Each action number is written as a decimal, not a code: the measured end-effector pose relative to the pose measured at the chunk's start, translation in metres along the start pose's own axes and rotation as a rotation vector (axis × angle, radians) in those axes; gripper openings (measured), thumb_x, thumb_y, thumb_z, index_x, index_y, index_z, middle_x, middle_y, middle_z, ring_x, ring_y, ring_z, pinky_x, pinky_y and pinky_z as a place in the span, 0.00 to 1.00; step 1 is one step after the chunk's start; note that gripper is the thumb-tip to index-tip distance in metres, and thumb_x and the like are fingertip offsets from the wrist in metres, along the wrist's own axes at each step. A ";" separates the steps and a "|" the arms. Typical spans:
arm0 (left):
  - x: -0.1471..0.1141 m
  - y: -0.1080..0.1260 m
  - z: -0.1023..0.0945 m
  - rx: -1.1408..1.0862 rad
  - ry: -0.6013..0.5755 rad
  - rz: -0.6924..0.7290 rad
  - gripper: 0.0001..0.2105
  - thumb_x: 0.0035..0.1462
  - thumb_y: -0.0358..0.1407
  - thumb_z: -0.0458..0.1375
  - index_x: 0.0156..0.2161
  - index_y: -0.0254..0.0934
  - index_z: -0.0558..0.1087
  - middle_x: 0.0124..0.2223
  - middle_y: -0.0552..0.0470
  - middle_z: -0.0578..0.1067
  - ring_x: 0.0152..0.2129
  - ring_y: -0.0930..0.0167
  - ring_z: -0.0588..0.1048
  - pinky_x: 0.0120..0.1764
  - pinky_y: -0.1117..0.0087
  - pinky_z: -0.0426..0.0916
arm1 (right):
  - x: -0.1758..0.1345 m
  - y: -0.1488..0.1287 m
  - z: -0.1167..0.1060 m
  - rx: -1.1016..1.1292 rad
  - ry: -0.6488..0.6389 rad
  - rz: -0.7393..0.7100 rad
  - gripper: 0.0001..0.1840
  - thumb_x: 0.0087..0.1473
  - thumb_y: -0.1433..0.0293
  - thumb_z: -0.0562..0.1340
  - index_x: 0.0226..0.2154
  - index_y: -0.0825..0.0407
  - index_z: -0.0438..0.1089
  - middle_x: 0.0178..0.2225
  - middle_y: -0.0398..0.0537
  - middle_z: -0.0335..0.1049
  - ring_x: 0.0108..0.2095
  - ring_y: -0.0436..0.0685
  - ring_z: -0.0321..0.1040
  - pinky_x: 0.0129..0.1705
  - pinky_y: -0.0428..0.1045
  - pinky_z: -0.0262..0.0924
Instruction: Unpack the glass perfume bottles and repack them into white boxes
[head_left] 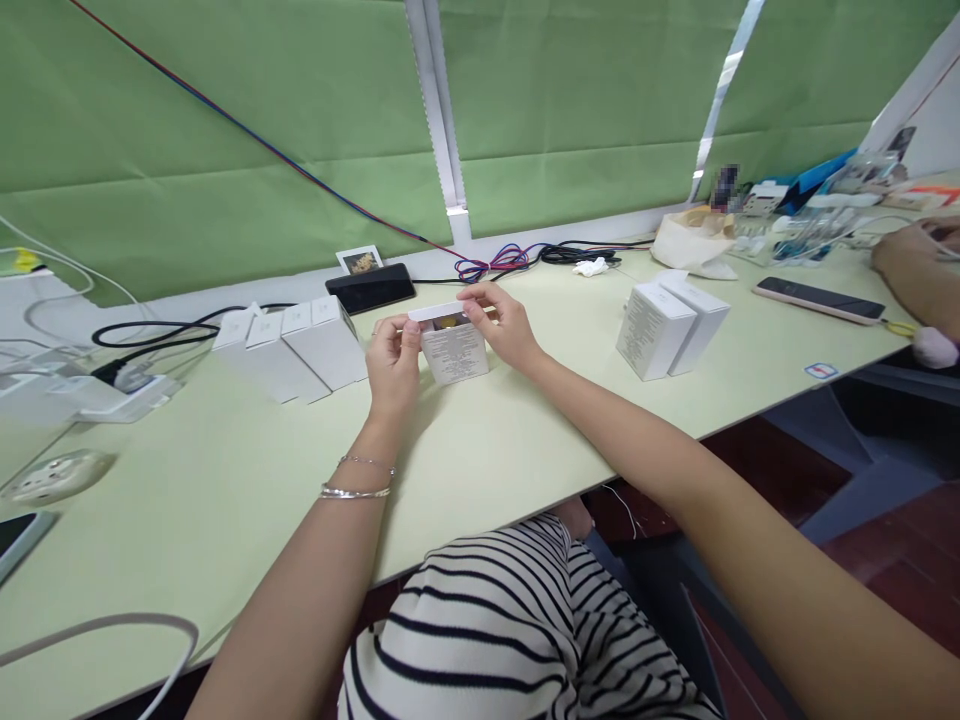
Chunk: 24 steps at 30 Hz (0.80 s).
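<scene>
A small white box (pixel 456 357) with fine print on its front stands on the table, between my two hands. Its top flap is raised, and something dark with a yellow spot shows inside. My left hand (pixel 394 360) grips the box's left upper corner between thumb and fingers. At the flap's right end, my right hand (pixel 504 325) pinches the upper edge with thumb and fingers. Several similar white boxes (pixel 322 345) lean together in a row to the left. To the right, two more white boxes (pixel 656 330) stand side by side.
A black phone-like object (pixel 371 288) and a small photo (pixel 360 260) lie behind. Coiled cables (pixel 570 255) run along the wall. At right are a pale bag (pixel 694 243), a phone (pixel 819 300) and another person's arm (pixel 911 260). A power strip (pixel 124 398) sits at left.
</scene>
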<state>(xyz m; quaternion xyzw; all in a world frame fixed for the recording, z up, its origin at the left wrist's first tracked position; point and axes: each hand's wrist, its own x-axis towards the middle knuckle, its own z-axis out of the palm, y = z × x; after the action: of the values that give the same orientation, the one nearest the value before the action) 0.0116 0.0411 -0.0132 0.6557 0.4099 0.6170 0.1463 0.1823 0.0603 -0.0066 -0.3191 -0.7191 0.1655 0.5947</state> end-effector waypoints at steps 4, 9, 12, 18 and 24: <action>0.000 0.000 0.001 -0.017 0.043 -0.021 0.18 0.54 0.53 0.54 0.35 0.39 0.65 0.34 0.53 0.69 0.27 0.74 0.70 0.28 0.74 0.68 | 0.000 0.001 0.000 -0.017 -0.030 -0.038 0.17 0.58 0.57 0.51 0.37 0.51 0.67 0.39 0.49 0.68 0.39 0.53 0.66 0.34 0.48 0.67; -0.003 0.006 0.001 -0.004 0.025 0.015 0.18 0.56 0.51 0.53 0.45 0.42 0.65 0.42 0.49 0.71 0.36 0.70 0.72 0.30 0.74 0.68 | 0.001 0.002 0.000 -0.005 -0.035 -0.037 0.14 0.57 0.60 0.52 0.35 0.52 0.67 0.38 0.49 0.68 0.38 0.53 0.66 0.33 0.46 0.66; -0.004 0.008 0.000 0.007 0.010 0.037 0.16 0.58 0.49 0.52 0.45 0.40 0.68 0.44 0.48 0.71 0.35 0.70 0.73 0.32 0.73 0.69 | 0.002 0.001 -0.001 -0.011 -0.051 -0.033 0.13 0.57 0.62 0.52 0.35 0.52 0.66 0.38 0.49 0.67 0.37 0.52 0.65 0.32 0.46 0.65; -0.004 0.004 -0.001 0.047 0.013 0.098 0.11 0.60 0.42 0.51 0.40 0.40 0.71 0.44 0.48 0.70 0.42 0.68 0.71 0.34 0.73 0.70 | 0.001 0.003 -0.001 -0.013 -0.092 -0.053 0.16 0.59 0.59 0.49 0.34 0.52 0.66 0.39 0.50 0.66 0.41 0.54 0.64 0.35 0.48 0.65; -0.004 0.001 -0.005 0.063 -0.017 0.155 0.12 0.61 0.42 0.50 0.41 0.39 0.72 0.46 0.46 0.70 0.45 0.66 0.69 0.33 0.72 0.71 | 0.000 0.004 -0.001 -0.015 -0.094 -0.095 0.17 0.60 0.57 0.48 0.34 0.51 0.64 0.39 0.51 0.66 0.41 0.54 0.63 0.35 0.48 0.64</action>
<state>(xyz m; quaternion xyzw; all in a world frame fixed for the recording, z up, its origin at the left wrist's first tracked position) 0.0080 0.0364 -0.0140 0.6950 0.3759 0.6076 0.0808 0.1841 0.0634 -0.0092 -0.2810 -0.7617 0.1464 0.5651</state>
